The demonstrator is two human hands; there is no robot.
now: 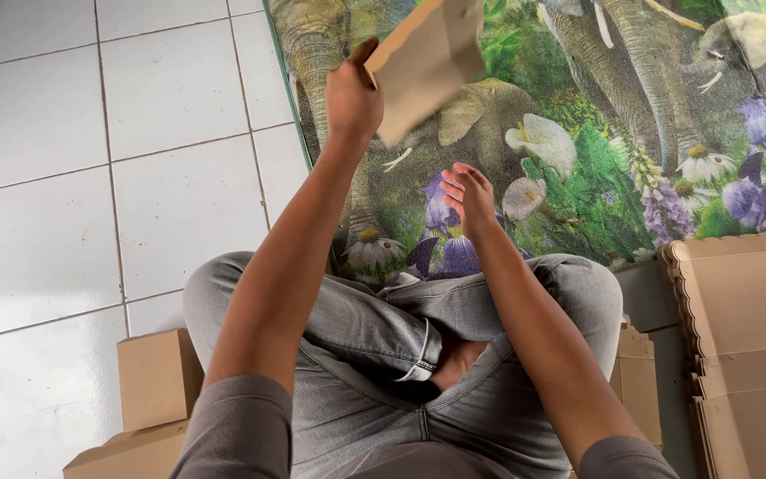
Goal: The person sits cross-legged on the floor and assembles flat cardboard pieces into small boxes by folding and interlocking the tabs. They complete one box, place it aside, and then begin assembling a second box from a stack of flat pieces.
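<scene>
cardboard sheet held in left grip (right grip empty)

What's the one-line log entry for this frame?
left hand: holds cardboard piece raised | right hand: open, empty, below it | under: elephant-print mat | stack of flat cardboard blanks at right

cardboard piece: you hold matt brown board
mat: printed, slight sheen
floor tiles: glossy white ceramic

Cardboard piece blurred (top cropped)
</scene>
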